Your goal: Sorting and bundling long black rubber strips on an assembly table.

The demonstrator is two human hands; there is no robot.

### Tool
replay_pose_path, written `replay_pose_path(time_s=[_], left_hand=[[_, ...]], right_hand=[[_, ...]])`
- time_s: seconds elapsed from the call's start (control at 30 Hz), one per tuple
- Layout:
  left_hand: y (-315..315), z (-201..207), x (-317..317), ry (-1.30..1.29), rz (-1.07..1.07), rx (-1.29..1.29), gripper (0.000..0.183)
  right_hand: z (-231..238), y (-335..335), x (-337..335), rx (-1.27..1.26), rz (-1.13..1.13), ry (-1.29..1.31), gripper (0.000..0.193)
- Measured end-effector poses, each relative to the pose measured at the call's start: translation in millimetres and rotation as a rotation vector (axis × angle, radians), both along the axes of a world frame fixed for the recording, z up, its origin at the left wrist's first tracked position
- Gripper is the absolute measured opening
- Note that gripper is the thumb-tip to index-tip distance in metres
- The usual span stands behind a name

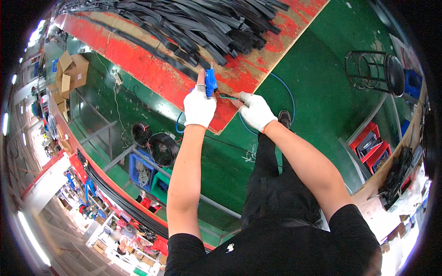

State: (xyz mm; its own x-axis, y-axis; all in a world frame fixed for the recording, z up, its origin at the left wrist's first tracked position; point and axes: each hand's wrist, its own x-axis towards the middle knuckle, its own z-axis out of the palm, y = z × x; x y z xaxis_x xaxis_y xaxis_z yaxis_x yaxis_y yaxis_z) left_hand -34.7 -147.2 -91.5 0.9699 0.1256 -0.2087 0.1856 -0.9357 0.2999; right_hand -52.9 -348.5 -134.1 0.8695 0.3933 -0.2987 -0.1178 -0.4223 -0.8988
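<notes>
My left hand [200, 106] wears a white glove with bare fingertips and is closed round a blue tool [211, 82] with a thin metal tip, which looks like an air blow gun. It is above the near corner of a worn red table [225, 116]. My right hand [256, 110], gloved the same way, reaches in from the right, its fingers pinched on thin dark and greenish strands [224, 96] beside the tool. The far ends of those strands are hidden. Just beyond my hands lie long flat black strips [198, 27], heaped on the table.
Blue hose [292, 92] curves round the table corner. A black stool [393, 76] stands at the right, with red bins [372, 142] nearer. Left, on the green floor, are an open carton [73, 73], black coils [163, 149], a blue crate [139, 171] and metal rails [126, 154].
</notes>
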Motion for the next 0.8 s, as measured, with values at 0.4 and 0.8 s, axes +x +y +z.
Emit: replay_pose_path(time_s=[0.4,0.8], left_hand=[[-4.3,-1.7,-20.9,-0.348,0.200,-0.167,0.074],[0.4,36.7,-31.7,-0.447,0.330,-0.319,0.068]], right_hand=[[29.3,13.2,0.4,0.054,0.004,0.023,0.032],[56.3,47.9,19.6,0.018,-0.018,0.005,0.035]])
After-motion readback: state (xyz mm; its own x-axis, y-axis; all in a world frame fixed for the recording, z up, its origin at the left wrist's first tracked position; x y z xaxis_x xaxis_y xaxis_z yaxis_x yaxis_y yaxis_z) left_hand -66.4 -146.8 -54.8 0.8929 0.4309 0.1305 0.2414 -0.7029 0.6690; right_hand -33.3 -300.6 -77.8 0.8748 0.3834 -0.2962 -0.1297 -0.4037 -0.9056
